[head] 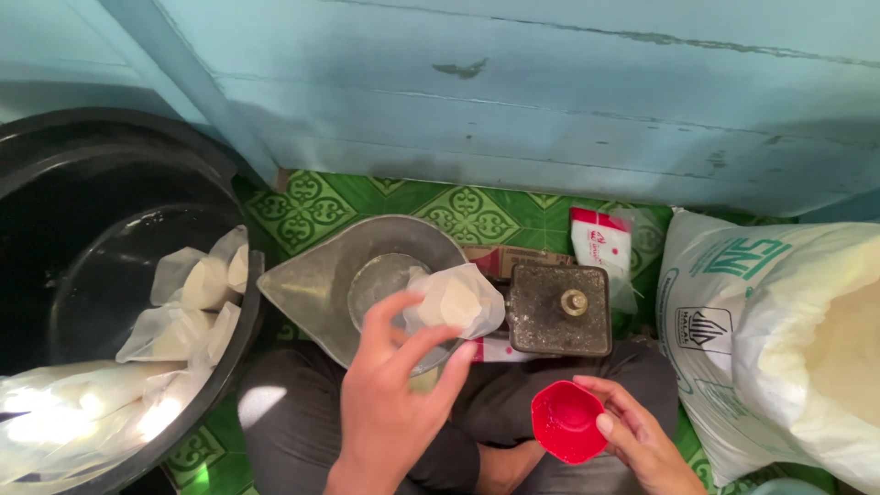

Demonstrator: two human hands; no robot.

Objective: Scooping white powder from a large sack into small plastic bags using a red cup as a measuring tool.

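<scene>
Left hand (pixel 390 403), fingers pinching a clear plastic bag of white powder (pixel 456 301) over the grey metal scale pan (pixel 312 280); right hand (pixel 642 435), fingers curled round a small red plastic cup (pixel 566 420), big white sack (pixel 779 339) just beside.

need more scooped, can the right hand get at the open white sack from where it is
Probably yes. The right hand holds a red cup just beside the open white sack, whose open mouth faces up at the right edge with nothing lying between them.

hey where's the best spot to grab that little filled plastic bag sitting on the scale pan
Probably the loose, empty upper part of the small filled bag, coming from above on the near side. Its white contents bulge low, leaving slack film to pinch. The left hand already has fingers there; the right hand holds the red cup.
</scene>
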